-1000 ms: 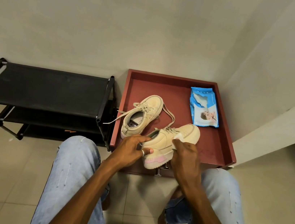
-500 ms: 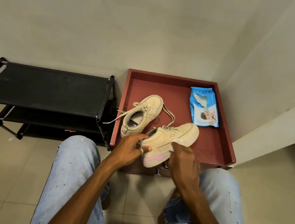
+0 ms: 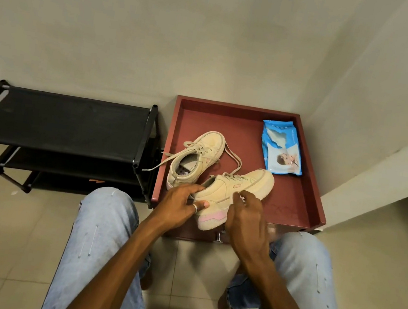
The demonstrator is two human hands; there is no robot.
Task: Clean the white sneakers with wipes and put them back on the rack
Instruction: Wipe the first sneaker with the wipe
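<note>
Black fabric-shelved shoe rack [image 3: 65,123] at left-centre is empty; nothing returned yet. Second cream lace-up sneaker [image 3: 198,160] lies on the dark red rimmed tabletop [image 3: 295,206], untouched. Left hand [image 3: 179,207] grips the heel of the pink-accented cream sneaker [image 3: 234,192] at the near edge; right hand [image 3: 247,212] curls on its side, wipe hidden. Blue wipes pack [image 3: 281,149] upper right. Tabletop's right is free.

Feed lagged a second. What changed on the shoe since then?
The right hand slid its wipe from the toe back along the held sneaker toward the heel. The left hand kept gripping the heel; the other sneaker and wipes pack stayed put.
</note>
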